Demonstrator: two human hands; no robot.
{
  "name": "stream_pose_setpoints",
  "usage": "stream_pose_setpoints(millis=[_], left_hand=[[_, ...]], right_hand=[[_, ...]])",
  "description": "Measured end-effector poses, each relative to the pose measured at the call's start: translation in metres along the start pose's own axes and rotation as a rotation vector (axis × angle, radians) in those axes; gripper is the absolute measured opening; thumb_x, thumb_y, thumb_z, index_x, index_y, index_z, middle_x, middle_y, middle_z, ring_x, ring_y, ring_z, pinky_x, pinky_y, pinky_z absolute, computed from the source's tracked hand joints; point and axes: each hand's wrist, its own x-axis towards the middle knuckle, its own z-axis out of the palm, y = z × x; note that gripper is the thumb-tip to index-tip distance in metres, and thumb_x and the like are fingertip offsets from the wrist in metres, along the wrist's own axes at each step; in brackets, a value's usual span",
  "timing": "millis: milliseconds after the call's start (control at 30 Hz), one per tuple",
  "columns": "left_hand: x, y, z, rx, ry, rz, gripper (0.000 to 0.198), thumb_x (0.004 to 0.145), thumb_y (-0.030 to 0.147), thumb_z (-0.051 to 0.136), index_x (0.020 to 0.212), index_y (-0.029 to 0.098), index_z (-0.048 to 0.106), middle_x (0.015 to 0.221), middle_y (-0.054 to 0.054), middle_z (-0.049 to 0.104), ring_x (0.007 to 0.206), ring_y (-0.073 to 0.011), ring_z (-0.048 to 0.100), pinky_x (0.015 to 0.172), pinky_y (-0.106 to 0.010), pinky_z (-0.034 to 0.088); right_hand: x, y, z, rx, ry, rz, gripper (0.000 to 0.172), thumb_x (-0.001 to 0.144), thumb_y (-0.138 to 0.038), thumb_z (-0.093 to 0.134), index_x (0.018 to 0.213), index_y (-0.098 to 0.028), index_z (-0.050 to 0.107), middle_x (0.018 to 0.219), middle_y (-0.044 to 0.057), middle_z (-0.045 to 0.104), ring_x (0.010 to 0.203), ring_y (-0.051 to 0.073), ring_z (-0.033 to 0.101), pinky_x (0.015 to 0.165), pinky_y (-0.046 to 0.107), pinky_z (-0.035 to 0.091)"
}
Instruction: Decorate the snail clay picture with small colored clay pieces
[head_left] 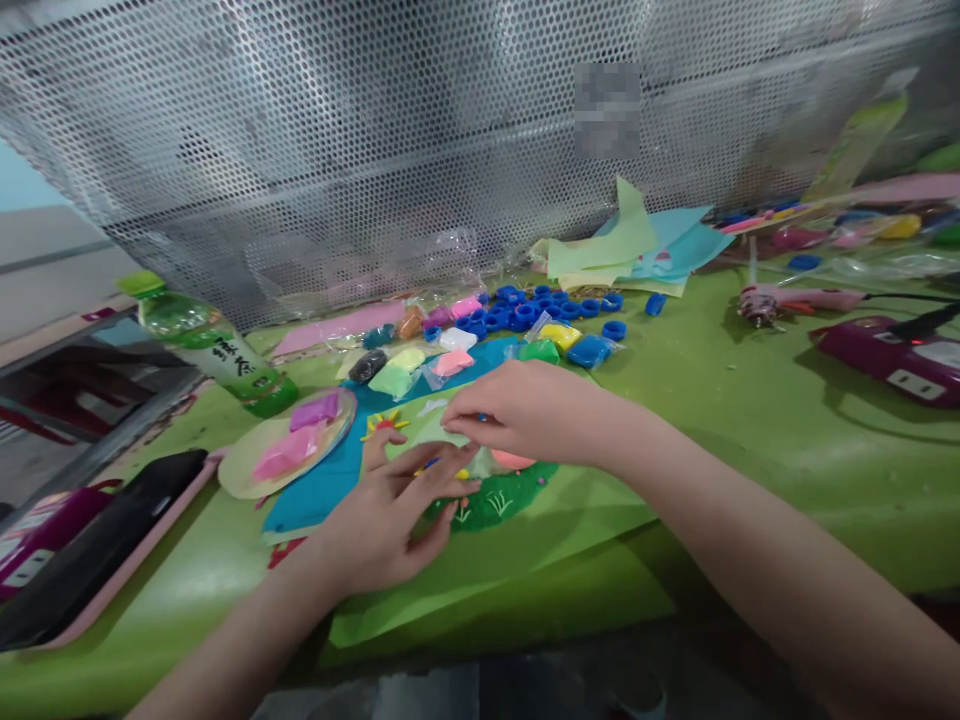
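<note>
My left hand (pixel 390 515) lies flat with fingers spread on a clay picture (pixel 495 500) that has a dark green grass patch, a small yellow sun (pixel 384 423) and a blue background sheet (pixel 315 490). My right hand (pixel 517 410) hovers just above it, fingertips pinched on a tiny blue bit of clay (pixel 481 417). A pink clay shape (pixel 514 460) peeks out under the right hand.
Bagged clay pieces (pixel 450 355) and several blue rings (pixel 536 305) lie behind the picture. A plate with pink and purple clay (pixel 289 450), a green bottle (pixel 214 345) and a black phone (pixel 97 545) sit left. Paper sheets (pixel 637 245), a glue gun (pixel 795 300) and a power strip (pixel 892 360) sit right. Perforated metal screen (pixel 420 130) behind.
</note>
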Motion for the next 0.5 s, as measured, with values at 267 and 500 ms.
stream_pose_setpoints(millis=[267, 500], left_hand=[[-0.049, -0.045, -0.020, 0.016, 0.084, -0.530, 0.024, 0.084, 0.042, 0.050, 0.101, 0.026, 0.056, 0.110, -0.001, 0.066, 0.114, -0.0264, 0.054, 0.092, -0.046, 0.040], [-0.067, -0.039, 0.006, 0.040, 0.037, -0.627, 0.050, 0.086, 0.048, 0.046, 0.129, 0.026, 0.033, 0.093, -0.001, 0.073, 0.099, -0.0244, 0.064, 0.089, -0.045, 0.041]], right_hand=[[0.000, 0.005, -0.003, -0.013, 0.019, 0.035, 0.030, 0.092, -0.029, 0.039, 0.085, -0.017, 0.065, 0.073, 0.002, 0.060, 0.057, 0.009, 0.044, 0.049, 0.024, 0.025], [0.003, 0.006, 0.001, -0.084, -0.015, 0.075, 0.031, 0.092, -0.029, 0.038, 0.085, -0.017, 0.066, 0.074, 0.003, 0.063, 0.058, 0.010, 0.047, 0.048, 0.024, 0.024]])
